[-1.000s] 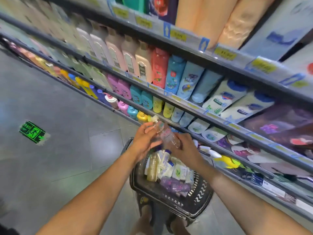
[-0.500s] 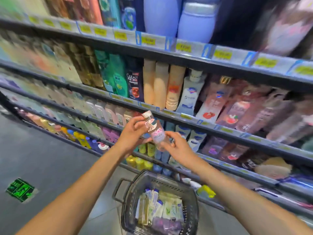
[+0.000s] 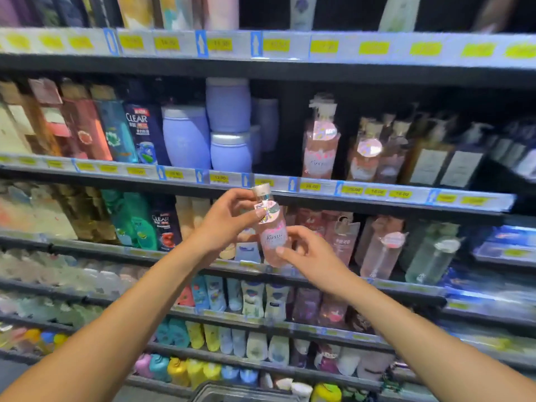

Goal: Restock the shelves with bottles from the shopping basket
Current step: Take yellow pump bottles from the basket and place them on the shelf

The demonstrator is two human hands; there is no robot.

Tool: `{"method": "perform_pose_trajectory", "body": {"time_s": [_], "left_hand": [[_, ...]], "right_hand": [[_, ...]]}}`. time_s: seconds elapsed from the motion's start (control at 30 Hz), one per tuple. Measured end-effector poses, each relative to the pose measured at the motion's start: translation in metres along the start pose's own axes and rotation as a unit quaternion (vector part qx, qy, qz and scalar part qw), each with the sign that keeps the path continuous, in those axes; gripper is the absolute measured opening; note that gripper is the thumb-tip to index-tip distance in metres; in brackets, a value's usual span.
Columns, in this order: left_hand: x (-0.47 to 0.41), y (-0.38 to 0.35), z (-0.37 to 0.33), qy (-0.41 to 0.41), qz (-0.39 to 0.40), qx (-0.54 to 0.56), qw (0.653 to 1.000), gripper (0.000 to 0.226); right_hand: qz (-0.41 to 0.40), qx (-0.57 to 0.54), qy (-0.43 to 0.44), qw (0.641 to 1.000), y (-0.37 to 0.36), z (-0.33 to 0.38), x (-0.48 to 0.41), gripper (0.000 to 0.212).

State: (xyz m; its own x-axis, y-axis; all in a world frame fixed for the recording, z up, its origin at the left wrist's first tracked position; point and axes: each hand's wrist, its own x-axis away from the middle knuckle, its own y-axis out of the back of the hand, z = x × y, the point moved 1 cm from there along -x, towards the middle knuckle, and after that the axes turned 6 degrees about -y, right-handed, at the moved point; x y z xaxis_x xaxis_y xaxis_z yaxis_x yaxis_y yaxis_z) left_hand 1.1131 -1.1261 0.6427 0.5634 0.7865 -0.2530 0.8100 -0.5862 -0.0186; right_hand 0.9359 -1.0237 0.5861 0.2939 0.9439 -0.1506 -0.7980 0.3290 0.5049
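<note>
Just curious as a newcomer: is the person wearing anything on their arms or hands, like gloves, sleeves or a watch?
Nothing that shows. The left forearm and right forearm are bare to the picture's edge, no sleeve in view. The left hand and right hand are ungloved, with no watch, bracelet or ring visible.

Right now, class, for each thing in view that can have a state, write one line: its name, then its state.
pink bottle: capped, leaning slightly, held up in both hands.
left hand: grips the bottle's upper part.
right hand: grips the bottle's lower part.
pump bottle: upright on the shelf, untouched.
lavender jars: lidded, one stacked on another.
shopping basket: only its rim shows.
</note>
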Motion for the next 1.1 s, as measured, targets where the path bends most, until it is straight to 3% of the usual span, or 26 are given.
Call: {"method": "perform_pose_trajectory", "body": {"time_s": [0.4, 0.57, 0.8, 1.1], "left_hand": [[-0.066, -0.123, -0.072, -0.140, 0.099, -0.049, 0.984, 0.028], [-0.087, -0.165, -0.085, -0.148, 0.141, -0.055, 0.977, 0.033], [-0.112, -0.196, -0.095, -0.211, 0.120, -0.128, 0.962, 0.026], [-0.128, -0.208, -0.088, -0.280, 0.086, -0.248, 0.923, 0.008]], "right_hand": [[-0.117, 0.012, 0.028, 0.993, 0.148, 0.019, 0.023, 0.033], [-0.157, 0.039, 0.023, 0.987, 0.188, 0.019, 0.024, 0.039], [-0.199, 0.081, 0.024, 0.976, 0.227, 0.016, 0.007, 0.046], [-0.185, 0.148, 0.011, 0.972, 0.251, 0.006, -0.018, 0.047]]}}
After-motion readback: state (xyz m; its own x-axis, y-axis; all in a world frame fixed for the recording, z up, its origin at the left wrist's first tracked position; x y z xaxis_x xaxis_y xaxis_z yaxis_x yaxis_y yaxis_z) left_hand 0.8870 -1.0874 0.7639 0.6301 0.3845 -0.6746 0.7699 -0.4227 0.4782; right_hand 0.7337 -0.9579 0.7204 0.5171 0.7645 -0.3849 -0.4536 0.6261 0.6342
